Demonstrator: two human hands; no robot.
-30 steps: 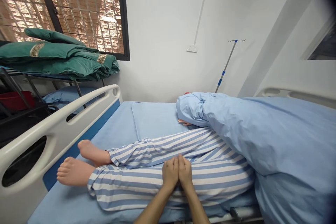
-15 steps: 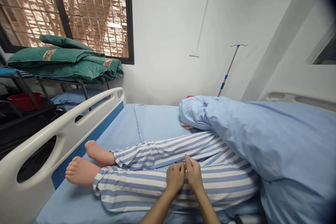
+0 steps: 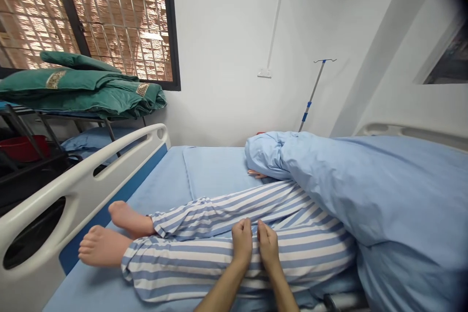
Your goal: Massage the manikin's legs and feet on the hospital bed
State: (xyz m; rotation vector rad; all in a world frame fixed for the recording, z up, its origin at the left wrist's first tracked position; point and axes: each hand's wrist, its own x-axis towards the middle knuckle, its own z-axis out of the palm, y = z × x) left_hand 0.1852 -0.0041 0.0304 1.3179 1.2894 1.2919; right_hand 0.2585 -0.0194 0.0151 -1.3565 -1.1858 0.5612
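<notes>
My left hand [image 3: 242, 243] and my right hand [image 3: 268, 244] are side by side over the near leg of a figure lying on the bed, around the knee. Both are curled into fists with a narrow gap between them, and nothing shows in either. Whether they press on the cloth or hover just above it, I cannot tell. Blue-and-white striped trousers [image 3: 183, 263] cover the legs. Two bare, smooth, manikin-like feet [image 3: 104, 246] stick out at the left. A pale blue quilt [image 3: 365, 180] hides the upper body, and some fingers [image 3: 257, 174] peek from under its edge.
The bed's white footboard [image 3: 84, 175] stands at the left, its headboard [image 3: 387, 129] at the right. Behind the bed is an IV pole [image 3: 313, 92]. Folded green quilts [image 3: 91, 90] lie on a rack below the barred window [image 3: 124, 19]. A red basin [image 3: 25, 148] sits lower left.
My fists have parted slightly, and the left one has turned more upright. The camera view has shifted a little, moving the background leftward. The legs and quilt look unchanged.
</notes>
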